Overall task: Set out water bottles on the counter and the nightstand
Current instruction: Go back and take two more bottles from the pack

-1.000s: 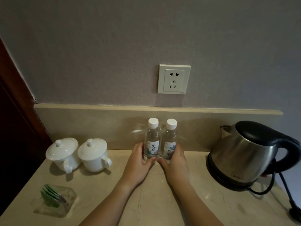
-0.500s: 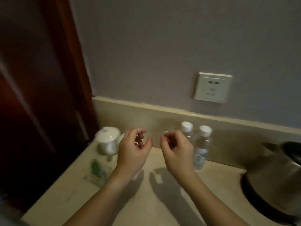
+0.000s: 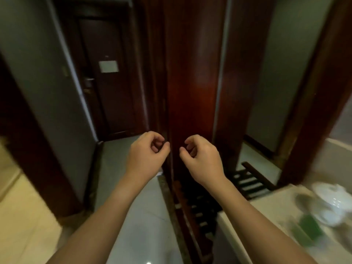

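Note:
No water bottle is in view. My left hand (image 3: 146,155) and my right hand (image 3: 202,159) hang side by side in mid-air in front of a dark red wooden panel (image 3: 192,82). Both hold nothing, with fingers loosely curled and thumbs apart from them. The beige stone counter (image 3: 266,216) shows only as a blurred corner at the lower right, to the right of my right forearm.
Blurred white lidded cups (image 3: 331,202) and green packets (image 3: 308,227) sit on the counter corner. A dark slatted wooden rack (image 3: 245,180) lies low beside the counter. A pale tiled floor (image 3: 144,216) leads down a hallway to a dark door (image 3: 112,77) at the back left.
The view has swung left, away from the counter. The two bottles, the socket and the kettle have left the frame. Both hands let go of the bottles and are now empty.

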Demonstrator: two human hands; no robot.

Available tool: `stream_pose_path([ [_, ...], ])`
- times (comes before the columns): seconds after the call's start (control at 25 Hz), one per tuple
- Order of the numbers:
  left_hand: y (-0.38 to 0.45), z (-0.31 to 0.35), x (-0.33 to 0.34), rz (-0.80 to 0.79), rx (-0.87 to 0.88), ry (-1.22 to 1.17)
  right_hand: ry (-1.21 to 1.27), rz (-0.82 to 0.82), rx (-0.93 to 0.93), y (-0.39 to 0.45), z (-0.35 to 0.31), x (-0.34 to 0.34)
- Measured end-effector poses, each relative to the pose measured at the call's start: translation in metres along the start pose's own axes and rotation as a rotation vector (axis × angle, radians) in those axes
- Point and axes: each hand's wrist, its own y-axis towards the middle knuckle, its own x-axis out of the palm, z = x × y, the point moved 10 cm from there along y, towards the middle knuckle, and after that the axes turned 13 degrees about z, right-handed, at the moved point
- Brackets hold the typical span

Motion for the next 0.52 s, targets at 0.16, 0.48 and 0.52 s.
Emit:
stream_pose_path([
  [0.16, 0.057, -0.091, -0.093, 0.124, -0.048, 0.106, 0.146, -0.084, -0.066, 0.021, -0.085, 0.117],
  [0.48, 0.131, -0.241, -0.142, 0.133, -0.124, 0.158, 0.238, -0.152, 0.013, 0.061, -0.123, 0.279],
  [0.52, 0.140, -0.258, -0.136, 0.130, -0.143, 0.149, 0.244, -0.150, 0.043, 0.069, -0.116, 0.297],
])
